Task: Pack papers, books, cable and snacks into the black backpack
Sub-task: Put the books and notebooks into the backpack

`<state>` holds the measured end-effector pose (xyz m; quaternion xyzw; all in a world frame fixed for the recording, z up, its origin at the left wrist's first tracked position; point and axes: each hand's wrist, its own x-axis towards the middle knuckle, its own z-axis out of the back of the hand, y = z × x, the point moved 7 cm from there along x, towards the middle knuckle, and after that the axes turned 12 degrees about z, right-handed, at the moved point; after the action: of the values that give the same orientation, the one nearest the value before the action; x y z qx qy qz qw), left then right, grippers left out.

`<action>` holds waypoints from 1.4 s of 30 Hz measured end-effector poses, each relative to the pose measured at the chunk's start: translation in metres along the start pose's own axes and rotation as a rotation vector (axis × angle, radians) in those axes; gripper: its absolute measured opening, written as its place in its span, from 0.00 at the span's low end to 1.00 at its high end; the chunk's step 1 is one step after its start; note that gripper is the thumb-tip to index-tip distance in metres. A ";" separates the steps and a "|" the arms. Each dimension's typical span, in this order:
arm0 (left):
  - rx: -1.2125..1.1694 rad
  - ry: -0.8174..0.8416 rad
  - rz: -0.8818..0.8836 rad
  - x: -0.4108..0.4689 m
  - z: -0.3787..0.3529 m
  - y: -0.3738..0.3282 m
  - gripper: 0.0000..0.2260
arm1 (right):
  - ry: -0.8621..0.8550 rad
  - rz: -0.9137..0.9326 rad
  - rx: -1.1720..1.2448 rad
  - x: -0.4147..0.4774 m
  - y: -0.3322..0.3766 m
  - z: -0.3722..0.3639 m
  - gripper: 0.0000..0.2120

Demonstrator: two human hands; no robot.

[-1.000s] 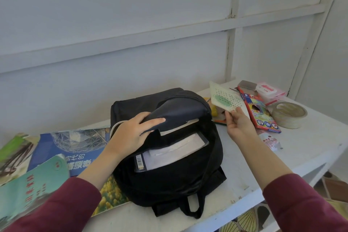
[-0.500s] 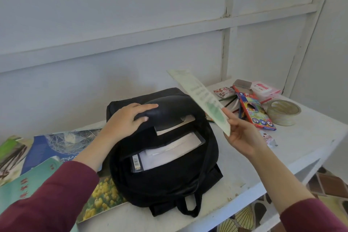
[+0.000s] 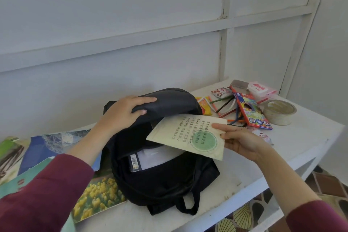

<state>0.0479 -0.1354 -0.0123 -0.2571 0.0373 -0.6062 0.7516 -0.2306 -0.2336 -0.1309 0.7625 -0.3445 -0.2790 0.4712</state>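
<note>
I had the backpack (image 3: pixel 162 181) lying at frame centre on the table (image 3: pixel 301 137), with its opening toward the camera so the compartment could be seen during loading.

1. Left hand (image 3: pixel 122 113): it gripped the flap (image 3: pixel 169 100) just left of upper centre, fingers curled over the top and thumb beneath. I judged that this lifted the flap to hold the mouth wide for flat items.
2. Right hand (image 3: pixel 239 141): it pinched the right edge of the booklet (image 3: pixel 188 133), thumb on the cover and fingers below. Holding it by the trailing edge left the leading edge free to enter first.
3. Booklet: it sat over the opening at frame centre, nearly flat, with its far edge tucked under the flap. It was not yet inside.
4. Papers (image 3: pixel 156 158): these were already in the compartment, below the booklet.

Items not yet packed:
- Magazines (image 3: pixel 98 194) lay at lower left, partly under the backpack.
- Snacks (image 3: pixel 204 105), pencils (image 3: pixel 226 107), a pencil box (image 3: pixel 250 113) and tape (image 3: pixel 278 112) lay at right of frame, near the right hand for short reaches.

I could not identify a cable.
</note>
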 end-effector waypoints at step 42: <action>0.094 -0.079 -0.015 -0.016 0.002 -0.006 0.21 | 0.368 0.393 -1.894 0.064 -0.060 -0.130 0.31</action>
<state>0.0390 -0.1209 -0.0119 -0.2455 -0.0227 -0.6025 0.7591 -0.0783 -0.1968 -0.1405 0.0303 -0.0204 -0.2334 0.9717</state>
